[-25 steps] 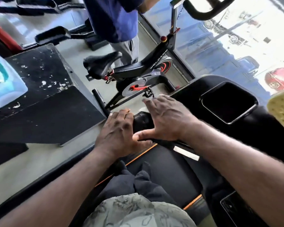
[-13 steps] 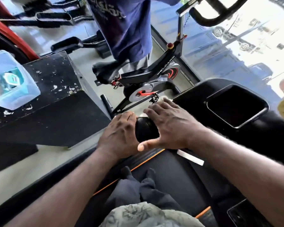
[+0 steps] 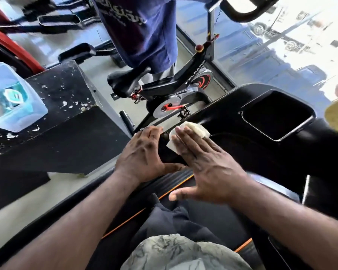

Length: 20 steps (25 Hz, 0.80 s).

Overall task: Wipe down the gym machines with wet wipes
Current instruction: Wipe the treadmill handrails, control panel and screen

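Note:
I stand on a black treadmill whose glossy console (image 3: 248, 137) fills the right side. My right hand (image 3: 205, 166) lies flat with straight fingers and presses a white wet wipe (image 3: 191, 129) against the console's left end. My left hand (image 3: 144, 154) curls round the black handle end (image 3: 170, 154) just left of the wipe. A blue tub of wipes (image 3: 14, 100) sits at the left on a scuffed black box.
The scuffed black box (image 3: 66, 121) stands left of the treadmill. A black and red spin bike (image 3: 176, 94) is ahead, with a person in a blue shirt (image 3: 142, 30) beside it. A window (image 3: 271, 45) runs along the right. The treadmill belt (image 3: 207, 215) lies below.
My right hand has opened flat and slid up and right, so the white wipe now shows under its fingertips. My left hand stays on the handle end.

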Each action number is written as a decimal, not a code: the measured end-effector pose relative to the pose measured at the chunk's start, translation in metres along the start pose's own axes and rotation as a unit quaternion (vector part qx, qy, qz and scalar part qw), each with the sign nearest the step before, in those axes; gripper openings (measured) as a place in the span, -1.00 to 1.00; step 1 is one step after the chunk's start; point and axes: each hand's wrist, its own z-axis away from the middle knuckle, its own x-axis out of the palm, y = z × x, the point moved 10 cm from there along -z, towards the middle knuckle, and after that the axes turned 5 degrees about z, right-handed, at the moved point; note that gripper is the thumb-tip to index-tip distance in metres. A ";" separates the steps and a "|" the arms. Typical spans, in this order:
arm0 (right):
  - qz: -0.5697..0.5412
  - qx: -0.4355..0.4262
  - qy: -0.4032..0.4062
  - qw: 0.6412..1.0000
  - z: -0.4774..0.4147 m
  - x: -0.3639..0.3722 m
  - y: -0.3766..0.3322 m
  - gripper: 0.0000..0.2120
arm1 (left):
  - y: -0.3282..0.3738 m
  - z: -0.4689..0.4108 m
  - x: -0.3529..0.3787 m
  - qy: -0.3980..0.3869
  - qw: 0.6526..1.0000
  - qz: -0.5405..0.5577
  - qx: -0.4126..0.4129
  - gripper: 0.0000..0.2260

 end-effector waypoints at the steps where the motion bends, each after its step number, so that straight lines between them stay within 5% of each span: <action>1: 0.012 0.016 -0.003 1.000 0.012 0.003 0.017 0.25 | 0.002 0.001 -0.001 0.001 1.000 0.003 0.003 0.15; 6: 0.008 0.238 0.028 0.971 0.004 -0.023 0.112 0.27 | 0.005 -0.002 -0.002 -0.003 0.999 0.025 0.032 0.05; 9: -0.044 0.103 0.009 0.994 -0.009 -0.008 0.035 0.26 | 0.008 0.000 -0.003 0.007 0.998 0.032 0.047 -0.05; 11: 0.001 0.099 0.011 0.995 0.000 -0.011 0.046 0.23 | 0.008 0.000 -0.004 0.010 0.998 0.031 0.045 -0.14; 16: -0.042 0.401 -0.018 0.915 0.017 -0.057 0.226 0.31 | 0.009 -0.001 -0.002 -0.007 0.998 0.042 0.051 -0.17; 18: -0.066 0.367 -0.016 0.928 0.010 -0.046 0.196 0.30 | 0.013 -0.006 -0.005 -0.008 0.996 0.069 0.062 -0.15; 20: -0.065 0.245 -0.013 0.967 -0.003 -0.032 0.116 0.25 | 0.024 -0.017 -0.007 -0.018 0.993 0.079 0.080 -0.09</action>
